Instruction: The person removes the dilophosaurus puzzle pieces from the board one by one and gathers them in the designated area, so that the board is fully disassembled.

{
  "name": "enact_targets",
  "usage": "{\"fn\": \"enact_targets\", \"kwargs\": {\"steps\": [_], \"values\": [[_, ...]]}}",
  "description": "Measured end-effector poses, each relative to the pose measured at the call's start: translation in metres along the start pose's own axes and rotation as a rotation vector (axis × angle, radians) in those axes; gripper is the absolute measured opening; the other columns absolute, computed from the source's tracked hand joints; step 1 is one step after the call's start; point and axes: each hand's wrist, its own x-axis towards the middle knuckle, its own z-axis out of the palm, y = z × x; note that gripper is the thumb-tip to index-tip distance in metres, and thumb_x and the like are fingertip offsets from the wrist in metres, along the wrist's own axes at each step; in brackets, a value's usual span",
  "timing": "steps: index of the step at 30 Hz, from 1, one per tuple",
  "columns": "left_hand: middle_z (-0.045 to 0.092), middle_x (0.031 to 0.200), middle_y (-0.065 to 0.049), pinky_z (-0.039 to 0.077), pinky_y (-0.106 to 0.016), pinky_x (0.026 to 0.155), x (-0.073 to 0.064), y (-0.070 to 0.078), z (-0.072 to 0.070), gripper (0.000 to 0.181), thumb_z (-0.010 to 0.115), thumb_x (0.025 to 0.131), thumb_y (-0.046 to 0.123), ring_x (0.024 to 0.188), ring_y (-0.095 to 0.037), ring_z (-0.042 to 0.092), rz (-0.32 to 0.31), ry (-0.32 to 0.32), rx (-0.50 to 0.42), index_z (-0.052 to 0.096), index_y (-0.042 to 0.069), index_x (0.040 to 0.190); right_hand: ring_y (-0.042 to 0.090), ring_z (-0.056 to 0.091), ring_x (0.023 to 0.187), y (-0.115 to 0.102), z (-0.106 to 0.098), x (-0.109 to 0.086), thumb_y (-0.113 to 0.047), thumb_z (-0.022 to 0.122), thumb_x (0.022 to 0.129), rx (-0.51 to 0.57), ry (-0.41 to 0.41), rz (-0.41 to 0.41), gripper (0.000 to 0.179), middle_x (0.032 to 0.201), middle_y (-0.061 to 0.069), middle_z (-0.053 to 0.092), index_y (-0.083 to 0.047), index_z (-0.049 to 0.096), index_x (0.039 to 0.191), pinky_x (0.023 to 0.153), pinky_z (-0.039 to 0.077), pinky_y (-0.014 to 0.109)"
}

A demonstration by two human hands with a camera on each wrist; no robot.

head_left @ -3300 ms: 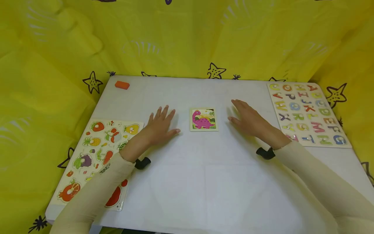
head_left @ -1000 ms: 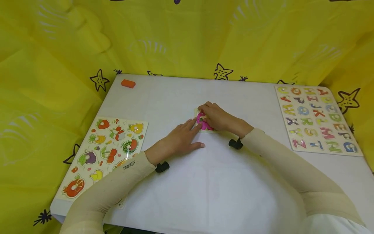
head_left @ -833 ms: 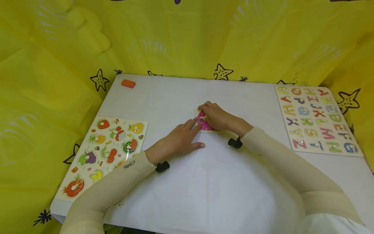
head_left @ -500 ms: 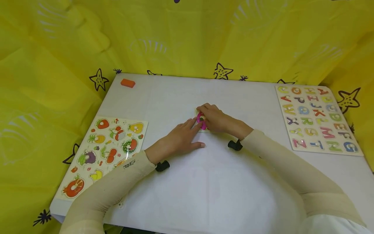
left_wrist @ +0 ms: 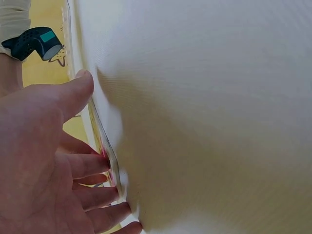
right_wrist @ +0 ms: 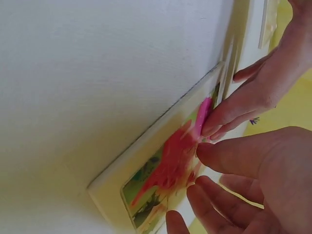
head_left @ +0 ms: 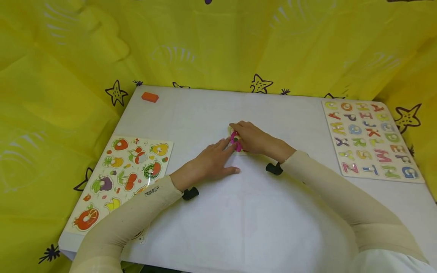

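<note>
A small square dinosaur puzzle point(head_left: 235, 141) lies near the middle of the white table, half covered by both hands. My left hand point(head_left: 209, 161) comes in from its left, fingers extended, index and middle tips on the pink dinosaur and thumb apart. Over the right side of the puzzle, my right hand point(head_left: 254, 139) has its fingers curled. In the right wrist view, its thumb and fingers point(right_wrist: 209, 202) grip at the picture and the far side of the puzzle, and a bright pink part point(right_wrist: 203, 114) sits by the left fingertips. Whether any piece is lifted is hidden.
A fruit puzzle board point(head_left: 116, 182) lies at the left, partly under the left sleeve. An alphabet puzzle board point(head_left: 370, 140) is at the right. An orange block point(head_left: 150, 97) rests near the back left corner. Yellow cloth point(head_left: 211, 45) hangs behind the white table point(head_left: 211, 231).
Both hands have come inward from beside the puzzle onto it. Over the last second the right hand has shifted slightly and covers more of the dinosaur; the left has stayed nearly still.
</note>
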Motion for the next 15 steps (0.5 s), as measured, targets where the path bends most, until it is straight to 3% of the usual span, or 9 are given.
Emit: {"fn": "enact_targets", "kwargs": {"steps": [7, 12, 15], "values": [[0.010, 0.178, -0.012, 0.027, -0.052, 0.129, 0.0027, -0.0010, 0.0025, 0.092, 0.057, 0.100, 0.067, 0.163, -0.034, 0.018, -0.005, -0.002, 0.004, 0.024, 0.016, 0.170, 0.039, 0.054, 0.137, 0.0012, 0.0000, -0.0033, -0.011, 0.061, 0.107, 0.062, 0.031, 0.022, 0.059, 0.146, 0.019, 0.062, 0.001, 0.038, 0.161, 0.122, 0.039, 0.054], [0.011, 0.178, -0.013, 0.028, -0.051, 0.129, 0.0024, 0.0000, 0.0011, 0.092, 0.057, 0.101, 0.067, 0.163, -0.035, 0.019, -0.012, -0.003, 0.016, 0.024, 0.015, 0.170, 0.039, 0.053, 0.139, 0.0029, 0.0036, -0.0003, -0.008, 0.060, 0.107, 0.051, 0.091, -0.016, 0.052, 0.145, 0.022, 0.060, 0.003, 0.045, 0.155, 0.123, 0.038, 0.053], [0.011, 0.178, -0.013, 0.028, -0.052, 0.129, 0.0021, 0.0013, -0.0003, 0.092, 0.057, 0.101, 0.066, 0.163, -0.035, 0.019, -0.015, -0.010, 0.012, 0.024, 0.015, 0.170, 0.040, 0.052, 0.138, 0.0034, 0.0034, 0.0024, -0.006, 0.060, 0.106, 0.038, 0.086, -0.027, 0.049, 0.146, 0.024, 0.056, 0.005, 0.047, 0.152, 0.123, 0.038, 0.052]]}}
